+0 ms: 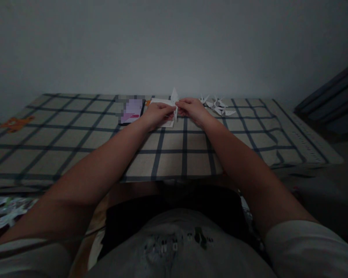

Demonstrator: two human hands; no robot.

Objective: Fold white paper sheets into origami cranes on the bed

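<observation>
Between my two hands, above the checked tablecloth, is a folded white paper piece (174, 95), its pointed tip standing upward. My left hand (159, 114) pinches it from the left, thumb and fingers pressed together. From the right, my right hand (191, 109) grips the same paper with closed fingertips. Under and beside my left hand lies flat white paper (168, 124), partly covered by the hand. Just right of my right hand sit several folded paper cranes (219, 104) in a loose cluster. The fingers hide the lower folds of the held piece.
A phone (132, 110) with a lit screen lies left of my left hand. The checked tablecloth (174, 154) covers the table, which meets a plain wall (174, 46) at the back. An orange patterned patch (16, 123) shows at the far left.
</observation>
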